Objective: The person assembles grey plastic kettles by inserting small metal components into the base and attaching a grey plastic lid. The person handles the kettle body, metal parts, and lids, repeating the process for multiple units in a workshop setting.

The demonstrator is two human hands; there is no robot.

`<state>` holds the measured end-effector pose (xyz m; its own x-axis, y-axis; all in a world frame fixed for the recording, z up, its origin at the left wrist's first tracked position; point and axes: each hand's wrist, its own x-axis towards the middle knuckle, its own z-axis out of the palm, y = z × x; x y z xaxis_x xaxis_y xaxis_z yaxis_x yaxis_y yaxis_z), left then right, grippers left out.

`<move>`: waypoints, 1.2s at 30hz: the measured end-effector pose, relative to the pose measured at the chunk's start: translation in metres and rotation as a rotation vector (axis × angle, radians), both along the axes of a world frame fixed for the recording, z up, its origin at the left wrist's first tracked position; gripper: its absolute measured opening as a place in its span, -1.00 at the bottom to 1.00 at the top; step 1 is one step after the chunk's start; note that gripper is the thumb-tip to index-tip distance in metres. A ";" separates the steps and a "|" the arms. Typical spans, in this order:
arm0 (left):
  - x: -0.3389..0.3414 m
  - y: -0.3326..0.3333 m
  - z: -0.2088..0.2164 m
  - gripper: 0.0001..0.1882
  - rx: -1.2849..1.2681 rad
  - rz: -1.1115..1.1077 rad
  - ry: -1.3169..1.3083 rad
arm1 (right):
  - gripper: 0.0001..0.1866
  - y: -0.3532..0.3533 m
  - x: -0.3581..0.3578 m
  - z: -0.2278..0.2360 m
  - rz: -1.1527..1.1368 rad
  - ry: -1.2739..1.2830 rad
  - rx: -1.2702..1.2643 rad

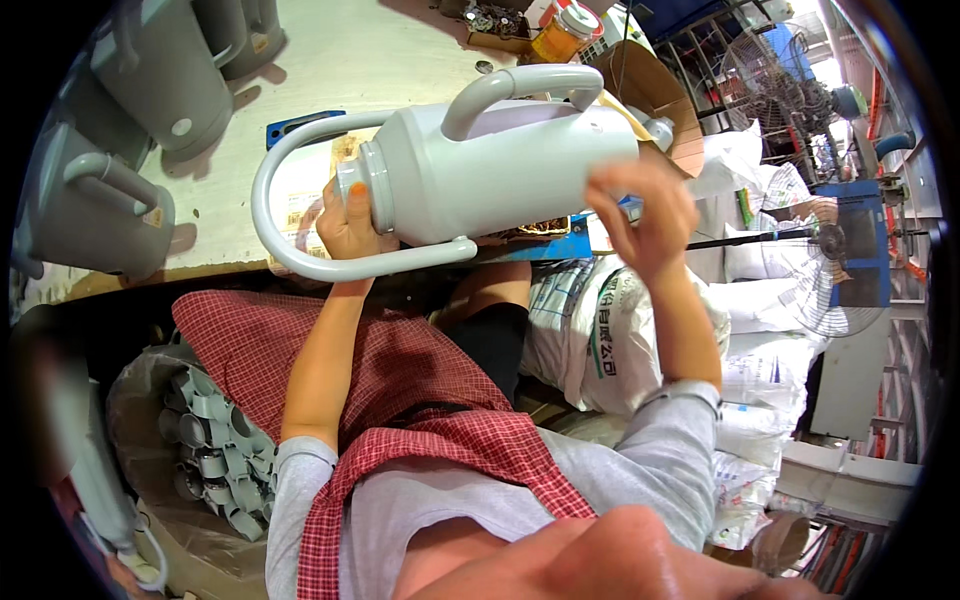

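A pale grey plastic jug [500,170] lies on its side across the front of the table. It has a fixed side handle [520,80] on top and a large U-shaped carrying handle [262,190] swung out past its neck. My left hand [348,225] is closed around the threaded neck, thumb on the near side. Just off the base end, my right hand [648,215] is raised with fingers bent toward the thumb in a pinch. Its fingertips are slightly blurred, and anything between them cannot be made out. The jug's base end is partly behind this hand.
Several similar grey jugs [165,80] stand at the table's left. Small parts fill a box [500,38] at the back, beside an orange-filled jar [565,35]. A bag of grey plastic pieces [215,450] is at my lower left. White sacks [620,330] and fans [825,240] are at right.
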<state>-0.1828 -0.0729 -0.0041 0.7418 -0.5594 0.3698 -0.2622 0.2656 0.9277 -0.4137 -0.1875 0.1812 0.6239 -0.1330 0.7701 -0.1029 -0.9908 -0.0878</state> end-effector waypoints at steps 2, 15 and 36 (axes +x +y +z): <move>-0.005 -0.006 -0.005 -0.42 0.001 -0.016 0.219 | -0.88 0.022 -0.058 -0.050 -0.164 0.204 0.352; 0.109 0.117 -0.011 -0.45 -0.106 0.255 0.369 | -0.76 -0.033 -0.053 -0.189 -0.835 0.649 0.451; 0.136 0.237 -0.001 -0.33 -0.056 0.532 0.591 | -0.83 -0.013 -0.041 -0.148 -0.581 0.321 0.450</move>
<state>-0.0464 0.1641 -0.0047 0.9862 -0.0676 -0.1511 0.1644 0.2934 0.9417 -0.4544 -0.2004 0.0329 0.5411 -0.7600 0.3600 -0.6798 -0.6473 -0.3447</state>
